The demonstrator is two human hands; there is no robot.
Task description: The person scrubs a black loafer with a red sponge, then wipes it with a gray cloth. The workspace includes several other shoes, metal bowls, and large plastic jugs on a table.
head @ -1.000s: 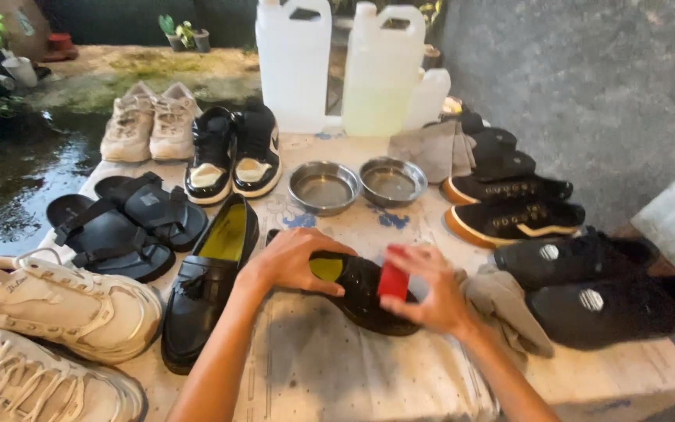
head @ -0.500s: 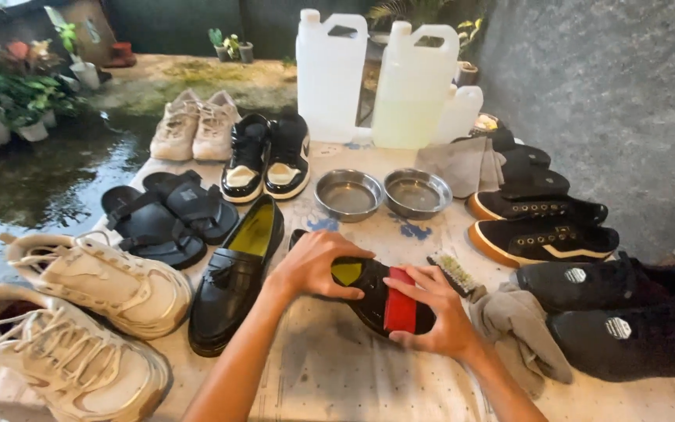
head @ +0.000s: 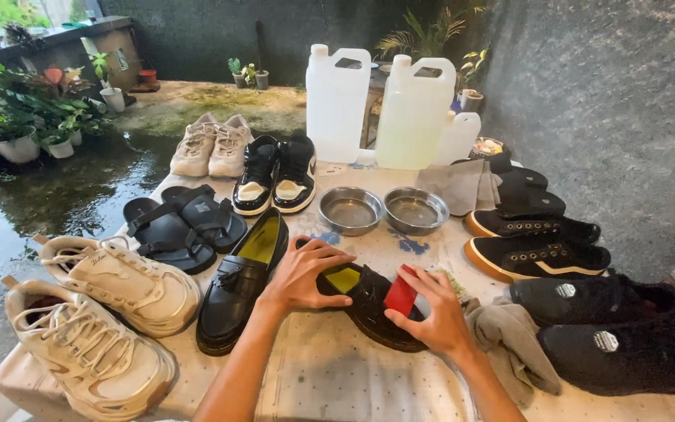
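Observation:
A black loafer with a yellow insole (head: 369, 301) lies on its side on the cloth-covered table (head: 337, 383). My left hand (head: 306, 273) rests on its heel end, fingers spread over the opening. My right hand (head: 435, 312) grips a small red block (head: 401, 291) and presses it against the loafer's toe. The matching black loafer (head: 240, 281) stands upright just to the left.
Cream sneakers (head: 107, 312) sit at the left, black sandals (head: 177, 223) and more sneakers behind. Two steel bowls (head: 384, 209) and two white jugs (head: 376, 105) stand at the back. Black shoes (head: 572, 281) and a grey cloth (head: 509, 344) fill the right.
The view has shifted closer and a little left. My right hand with the red block has moved along the loafer's toe; my left hand stays on the heel.

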